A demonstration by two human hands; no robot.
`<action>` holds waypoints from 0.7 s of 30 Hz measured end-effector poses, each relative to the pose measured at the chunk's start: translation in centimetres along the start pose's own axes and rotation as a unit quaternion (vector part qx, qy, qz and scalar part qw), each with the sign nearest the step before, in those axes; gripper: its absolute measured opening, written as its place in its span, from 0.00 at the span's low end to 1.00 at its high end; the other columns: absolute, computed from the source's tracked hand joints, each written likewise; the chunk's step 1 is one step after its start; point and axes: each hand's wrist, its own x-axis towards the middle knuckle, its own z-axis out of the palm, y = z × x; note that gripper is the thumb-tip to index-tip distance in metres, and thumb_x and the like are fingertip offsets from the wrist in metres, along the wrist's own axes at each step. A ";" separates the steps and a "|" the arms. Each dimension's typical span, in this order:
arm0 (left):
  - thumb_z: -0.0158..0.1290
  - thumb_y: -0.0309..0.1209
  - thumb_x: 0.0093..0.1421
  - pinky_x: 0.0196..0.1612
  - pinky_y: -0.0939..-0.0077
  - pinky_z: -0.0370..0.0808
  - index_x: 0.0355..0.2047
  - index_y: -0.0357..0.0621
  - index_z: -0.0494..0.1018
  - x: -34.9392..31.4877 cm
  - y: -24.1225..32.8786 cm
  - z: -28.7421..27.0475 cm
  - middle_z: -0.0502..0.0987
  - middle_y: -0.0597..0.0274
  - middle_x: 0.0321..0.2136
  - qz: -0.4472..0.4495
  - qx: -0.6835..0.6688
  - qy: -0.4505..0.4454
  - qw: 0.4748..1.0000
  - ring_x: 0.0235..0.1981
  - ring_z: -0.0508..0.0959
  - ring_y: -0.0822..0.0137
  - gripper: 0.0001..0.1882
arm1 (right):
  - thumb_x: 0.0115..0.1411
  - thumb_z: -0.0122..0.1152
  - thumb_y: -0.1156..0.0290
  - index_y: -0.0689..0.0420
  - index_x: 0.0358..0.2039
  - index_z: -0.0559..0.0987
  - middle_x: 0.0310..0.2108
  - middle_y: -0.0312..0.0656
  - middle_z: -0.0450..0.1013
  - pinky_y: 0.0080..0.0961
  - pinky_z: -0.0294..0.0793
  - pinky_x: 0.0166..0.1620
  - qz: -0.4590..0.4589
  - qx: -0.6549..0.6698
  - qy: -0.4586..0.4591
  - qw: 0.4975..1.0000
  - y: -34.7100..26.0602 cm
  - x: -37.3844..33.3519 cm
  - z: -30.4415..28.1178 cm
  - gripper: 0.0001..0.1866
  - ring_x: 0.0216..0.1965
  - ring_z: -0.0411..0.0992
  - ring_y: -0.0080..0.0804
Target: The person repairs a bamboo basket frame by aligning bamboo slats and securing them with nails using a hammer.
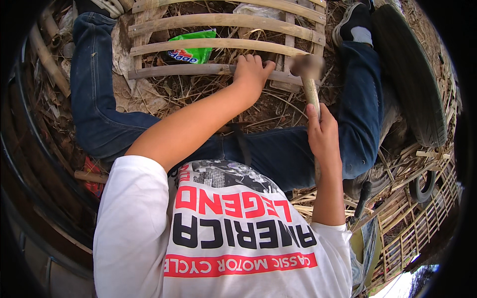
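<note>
My left hand (251, 77) is closed over the nearest bamboo slat (179, 70), its thumb pointing right along it. This slat is greyer than the others and lies across the near end of a bamboo slat frame (226, 21) on the ground between my legs. In my right hand (323, 126) is a hammer, gripped by its wooden handle (311, 94). The hammer head (307, 65), smeared by motion, is over the right end of the slats. Whether it touches the wood I cannot tell.
A green packet (201, 45) lies on the straw-littered soil under the slats. To the right stands a black tyre (410, 74), with a woven bamboo lattice (412, 233) below it. My jeans-clad legs flank the frame. Bamboo pieces (47, 59) lie at the left.
</note>
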 end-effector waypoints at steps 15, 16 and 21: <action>0.58 0.31 0.54 0.52 0.44 0.63 0.71 0.66 0.43 -0.5 3.9 1.4 0.63 0.48 0.58 -0.017 -0.069 0.140 0.988 0.52 0.70 0.46 0.48 | 0.69 0.47 0.56 0.65 0.29 0.71 0.18 0.47 0.64 0.32 0.64 0.28 0.084 0.082 0.005 0.993 2.2 -0.7 0.2 0.22 0.21 0.61 0.31; 0.58 0.31 0.55 0.51 0.45 0.64 0.71 0.69 0.43 -0.3 3.7 1.3 0.64 0.49 0.57 -0.016 -0.071 0.127 0.989 0.49 0.72 0.47 0.49 | 0.69 0.47 0.56 0.65 0.29 0.71 0.18 0.47 0.64 0.32 0.64 0.28 0.082 0.081 0.004 0.993 2.4 -0.6 0.4 0.23 0.22 0.61 0.31; 0.53 0.31 0.60 0.49 0.44 0.64 0.70 0.81 0.38 1.0 3.6 0.8 0.67 0.49 0.51 -0.030 -0.056 0.006 0.998 0.46 0.73 0.48 0.46 | 0.69 0.48 0.55 0.65 0.30 0.72 0.18 0.47 0.64 0.32 0.64 0.29 0.078 0.088 -0.004 0.993 2.4 -0.6 0.6 0.23 0.22 0.61 0.31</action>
